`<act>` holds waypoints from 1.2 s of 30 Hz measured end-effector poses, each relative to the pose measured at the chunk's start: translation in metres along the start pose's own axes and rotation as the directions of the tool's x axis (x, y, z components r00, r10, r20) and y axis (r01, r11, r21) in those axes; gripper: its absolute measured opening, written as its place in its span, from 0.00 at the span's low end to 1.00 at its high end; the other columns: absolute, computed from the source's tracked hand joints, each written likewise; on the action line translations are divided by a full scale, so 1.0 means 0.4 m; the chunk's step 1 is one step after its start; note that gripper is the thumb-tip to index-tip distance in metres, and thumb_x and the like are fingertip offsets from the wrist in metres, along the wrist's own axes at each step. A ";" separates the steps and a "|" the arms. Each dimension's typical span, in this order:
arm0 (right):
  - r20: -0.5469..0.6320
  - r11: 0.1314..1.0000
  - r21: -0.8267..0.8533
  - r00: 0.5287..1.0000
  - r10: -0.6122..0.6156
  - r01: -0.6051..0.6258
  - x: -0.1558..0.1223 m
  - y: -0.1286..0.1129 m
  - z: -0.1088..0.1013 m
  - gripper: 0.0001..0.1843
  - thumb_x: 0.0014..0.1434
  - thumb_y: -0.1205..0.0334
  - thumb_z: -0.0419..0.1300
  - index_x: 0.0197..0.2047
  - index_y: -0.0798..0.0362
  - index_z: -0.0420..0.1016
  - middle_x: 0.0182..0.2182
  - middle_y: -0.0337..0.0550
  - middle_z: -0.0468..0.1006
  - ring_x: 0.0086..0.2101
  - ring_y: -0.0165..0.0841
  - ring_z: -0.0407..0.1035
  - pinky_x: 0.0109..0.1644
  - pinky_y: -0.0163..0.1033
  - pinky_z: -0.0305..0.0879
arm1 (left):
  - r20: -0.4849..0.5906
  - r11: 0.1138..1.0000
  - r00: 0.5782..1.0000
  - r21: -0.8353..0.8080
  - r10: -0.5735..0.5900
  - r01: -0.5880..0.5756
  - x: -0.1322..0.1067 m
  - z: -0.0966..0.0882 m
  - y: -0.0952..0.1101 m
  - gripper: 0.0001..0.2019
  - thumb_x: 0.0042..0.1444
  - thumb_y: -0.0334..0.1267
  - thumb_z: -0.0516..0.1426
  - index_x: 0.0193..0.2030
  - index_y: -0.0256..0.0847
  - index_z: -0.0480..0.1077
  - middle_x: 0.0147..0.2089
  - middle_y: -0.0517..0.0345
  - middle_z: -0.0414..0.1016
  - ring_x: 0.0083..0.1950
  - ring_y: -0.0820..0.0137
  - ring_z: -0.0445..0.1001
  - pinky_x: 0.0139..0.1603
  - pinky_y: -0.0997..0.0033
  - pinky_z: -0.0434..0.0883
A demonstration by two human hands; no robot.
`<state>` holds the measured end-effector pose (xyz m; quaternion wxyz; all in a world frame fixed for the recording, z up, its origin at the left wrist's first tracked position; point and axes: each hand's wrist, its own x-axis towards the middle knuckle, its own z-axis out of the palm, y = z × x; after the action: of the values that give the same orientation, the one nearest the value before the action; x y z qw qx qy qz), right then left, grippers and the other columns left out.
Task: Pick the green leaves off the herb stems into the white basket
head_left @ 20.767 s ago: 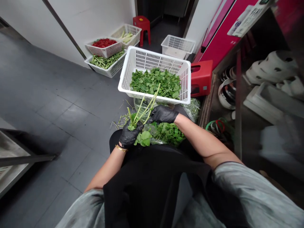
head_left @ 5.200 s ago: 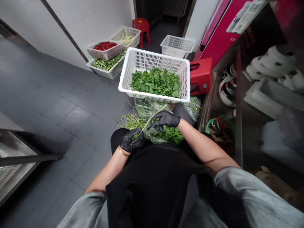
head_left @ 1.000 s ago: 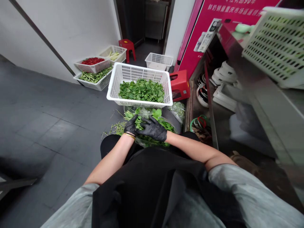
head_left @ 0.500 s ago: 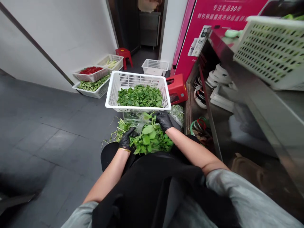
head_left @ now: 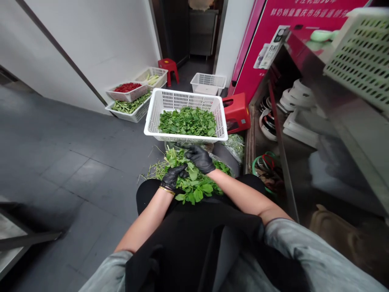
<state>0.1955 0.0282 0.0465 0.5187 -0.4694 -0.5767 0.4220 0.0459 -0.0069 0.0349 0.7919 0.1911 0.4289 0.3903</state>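
Note:
Both my hands wear black gloves. My left hand [head_left: 174, 177] is closed on the near left side of a bunch of leafy greens [head_left: 196, 185] that lies on my lap. My right hand [head_left: 199, 157] grips the far end of the same bunch, fingers curled into the leaves. Just beyond it stands a white plastic basket [head_left: 152, 121] holding picked green leaves [head_left: 187, 121]. A gold bangle sits on my left wrist.
Bare green stems [head_left: 154, 171] lie on the grey floor to the left. White baskets with red chillies [head_left: 127, 88] and green beans [head_left: 129, 107] stand by the wall. A red stool [head_left: 237, 115] and a steel shelf with bowls [head_left: 273, 121] lie to the right.
The bunch of greens has come up out of the plastic bag onto my lap. My right hand moved from the bunch's far right to its far middle; the left hand stays on its near left.

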 end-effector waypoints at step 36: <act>0.317 0.978 0.174 0.947 0.055 -0.115 -0.081 -0.081 -0.088 0.17 0.45 0.54 0.69 0.34 0.53 0.70 0.24 0.36 0.74 0.25 0.30 0.70 0.31 0.37 0.70 | 0.127 0.991 0.983 0.009 0.135 -0.137 -0.045 -0.041 0.045 0.15 0.44 0.42 0.66 0.20 0.40 0.64 0.12 0.68 0.52 0.16 0.76 0.59 0.29 0.68 0.71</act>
<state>0.2278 -0.0102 0.0750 0.4452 -0.3699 -0.5874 0.5656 0.0184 -0.0102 0.0468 0.7872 0.2513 0.3675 0.4268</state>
